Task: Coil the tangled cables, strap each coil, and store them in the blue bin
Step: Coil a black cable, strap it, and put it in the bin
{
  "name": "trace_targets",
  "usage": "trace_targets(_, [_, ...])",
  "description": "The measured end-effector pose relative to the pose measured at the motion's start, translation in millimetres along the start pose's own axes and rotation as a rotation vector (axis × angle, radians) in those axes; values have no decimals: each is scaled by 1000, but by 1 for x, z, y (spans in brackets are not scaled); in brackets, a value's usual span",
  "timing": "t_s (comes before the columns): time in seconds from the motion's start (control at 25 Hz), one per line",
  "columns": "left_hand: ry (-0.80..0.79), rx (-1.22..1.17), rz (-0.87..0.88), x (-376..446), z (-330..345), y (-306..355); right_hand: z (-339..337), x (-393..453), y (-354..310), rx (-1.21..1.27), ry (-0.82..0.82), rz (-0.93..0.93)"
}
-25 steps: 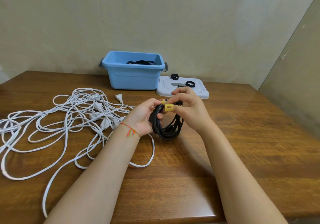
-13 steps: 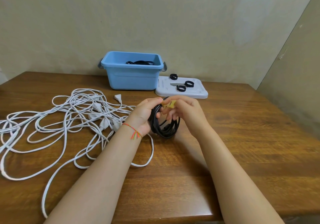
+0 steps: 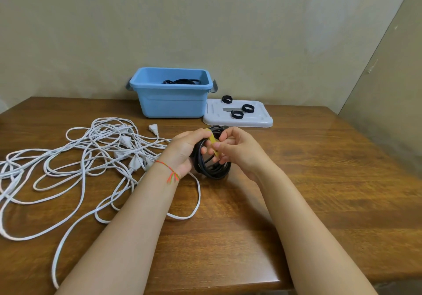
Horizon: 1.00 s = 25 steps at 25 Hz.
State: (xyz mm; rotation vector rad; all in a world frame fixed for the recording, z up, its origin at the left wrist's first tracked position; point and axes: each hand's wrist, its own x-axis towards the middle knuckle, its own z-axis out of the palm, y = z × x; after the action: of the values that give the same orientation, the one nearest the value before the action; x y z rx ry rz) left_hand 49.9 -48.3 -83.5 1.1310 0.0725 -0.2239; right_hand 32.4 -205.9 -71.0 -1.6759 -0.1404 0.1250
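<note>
— What are the hands doing?
— The left hand (image 3: 182, 150) is curled round a black coiled cable (image 3: 213, 168), a thick glossy round bundle held upright, its bottom at or just above the desk (image 3: 319, 180). The right hand (image 3: 237, 150) pinches a flat yellow strap (image 3: 213, 142) that lies across the top of the coil.
— And the rest of the cables?
— A white cable (image 3: 91, 157), thin and smooth, sprawls in loose tangled loops over the left part of the desk, with several white plugs in the heap.
— Where is the bin?
— The blue bin (image 3: 171, 102), smooth plastic with a rounded rectangular rim, stands at the far edge by the wall; a dark cable coil (image 3: 181, 81) lies inside. Just beside it on the right lies its flat pale lid (image 3: 262, 121), bearing three black looped straps (image 3: 237, 114).
— The desk?
— Glossy brown wood with visible grain.
</note>
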Motion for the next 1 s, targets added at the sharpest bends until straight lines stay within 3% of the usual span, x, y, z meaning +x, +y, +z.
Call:
trace_targets(0.2, [83, 284, 174, -4, 3, -2, 9, 3, 5, -62, 175, -25])
trace_targets(0.32, [75, 333, 217, -4, 2, -3, 10, 4, 5, -125, 244, -55])
trace_targets(0.44, [93, 351, 206, -3, 2, -4, 4, 4, 5, -502, 335, -171])
trace_targets(0.56, [99, 364, 182, -3, 3, -3, -7, 5, 5, -903, 403, -437])
trace_targets(0.68, [62, 341, 140, -6, 6, -1, -11, 7, 5, -997, 332, -667])
trace_targets(0.8, [29, 315, 96, -8, 10, 2, -5, 2, 0, -1014, 228, -606])
trace_targets(1.0, [22, 330, 15, -9, 9, 7, 1, -2, -2, -1002, 248, -558])
